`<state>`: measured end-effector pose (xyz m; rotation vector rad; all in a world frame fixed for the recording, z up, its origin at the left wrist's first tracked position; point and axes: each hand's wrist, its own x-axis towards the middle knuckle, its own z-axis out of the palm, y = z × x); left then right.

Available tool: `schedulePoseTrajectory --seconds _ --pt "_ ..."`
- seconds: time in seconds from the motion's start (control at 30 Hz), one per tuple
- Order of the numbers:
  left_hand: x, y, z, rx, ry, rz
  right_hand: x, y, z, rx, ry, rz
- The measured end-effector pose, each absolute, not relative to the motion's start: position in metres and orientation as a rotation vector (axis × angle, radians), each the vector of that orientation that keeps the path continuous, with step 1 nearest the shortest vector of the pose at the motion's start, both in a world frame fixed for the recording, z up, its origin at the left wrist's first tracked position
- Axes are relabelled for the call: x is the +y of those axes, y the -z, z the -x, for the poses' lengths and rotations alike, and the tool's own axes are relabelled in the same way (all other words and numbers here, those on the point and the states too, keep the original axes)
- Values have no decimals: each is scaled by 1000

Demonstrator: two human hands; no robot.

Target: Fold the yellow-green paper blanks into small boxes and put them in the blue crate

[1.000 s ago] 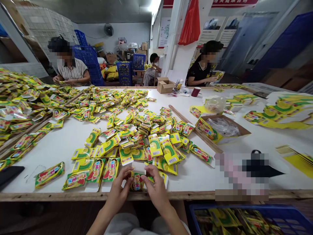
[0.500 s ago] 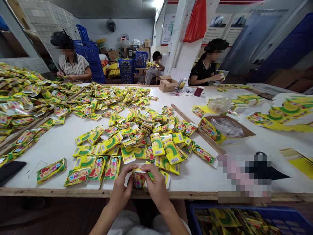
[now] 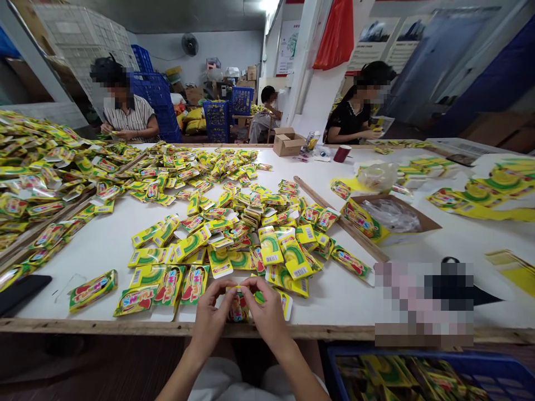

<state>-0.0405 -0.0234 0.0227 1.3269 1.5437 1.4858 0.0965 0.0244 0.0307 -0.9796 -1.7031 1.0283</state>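
Head view: small packet (image 3: pixel 239 307) sits bottom ctr of the frame, right at the near edge of the white table (image 3: pixel 100 250), held btw both hands. Its top edge is pinched from both sides: left hand (image 3: pixel 211 318) fingertips (image 3: pixel 231 291) clamp the upper left corner, right hand (image 3: pixel 267 314) fingertips (image 3: pixel 247 286) clamp the upper right, tips of the two hands almost meeting over the packet's top. Both sets of fingers are curled closed on it; the packet's red/yellow body hangs below the tips, in the gap btw the palms, lower part partly hidden. Backs of both hands face the camera, wrists angled inward, forearms coming up from the bottom edge in a narrow V. Just left of the left hand, a row of flat packets (image 3: pixel 167 284) lies side by side along the table edge; one more single packet (image 3: pixel 87 289) lies further left, w/ a dark flat thing (image 3: pixel 20 292) at the frame's left edge. Above the hands, ctr frame, a loose scatter of yellow packets (image 3: pixel 251 223); a much bigger heap (image 3: pixel 37 167) fills the upper left. Right of ctr, a wooden stick (image 3: pixel 340 220) runs diagonally, w/ an open cardboard box (image 3: pixel 418 220) just beside it. Blue crate (image 3: pixel 355 359) w/ more packets, bottom right, below table level. Three other people sit at the far side, top of the frame.
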Motion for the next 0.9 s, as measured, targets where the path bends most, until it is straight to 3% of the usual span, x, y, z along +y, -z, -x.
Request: schedulePoseTrajectory --seconds 0.37,0.53,0.8,0.9 --pt "-30 -3 47 1510 -1558 -1476 16 -11 -99 -1657 -983 828" --pt "-27 -18 34 1439 -1470 -1527 8 -38 -146 -1648 -761 952" --pt "16 -22 13 1404 -643 -2333 -12 -77 -375 -1757 2 1743" --pt "28 -19 9 1437 -494 -2526 -16 -70 -373 -1705 -74 1811"
